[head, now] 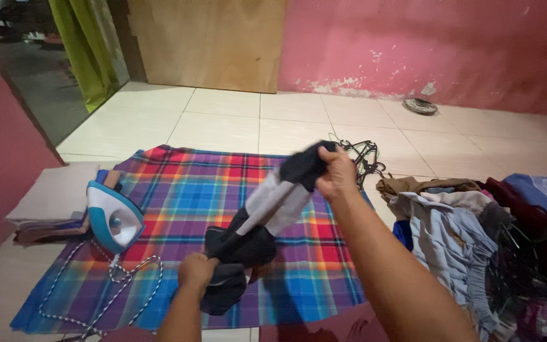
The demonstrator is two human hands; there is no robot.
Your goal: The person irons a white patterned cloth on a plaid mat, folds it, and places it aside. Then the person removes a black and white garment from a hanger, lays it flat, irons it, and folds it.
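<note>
Both hands up over a bright plaid cloth in red, blue and purple (223, 209), spread flat on the pale tiled floor (223, 120). Stretched between them, a dark grey and light grey garment (267, 215), held clear of the cloth and hanging slantwise from upper right to lower left. Right hand (335, 174) up high, fingers curled tight around the dark top end. Left hand (196, 271) lower and closer in, also closed in a fist on the bunched dark bottom part, with a fold drooping just below the knuckles.

Off to the left, a blue and white clothes iron (115, 218) standing on its heel at the cloth's edge, with its speckled white braided cord (118, 278) looping across the plaid toward the bottom corner. Right behind it, a low stack of folded pinkish-brown fabric (52, 209) against the pink wall.

Over on the right, a messy heap of mixed clothes in blue, tan and maroon (463, 234), well apart from the iron. Behind the right hand, a tangle of black wire hangers (363, 155) lying on the tiles. Further back, a small round dark dish (420, 106) near the flaking pink back wall (425, 44), plus a plywood board (210, 41) leaning upright and a green curtain (87, 44) at the doorway.
</note>
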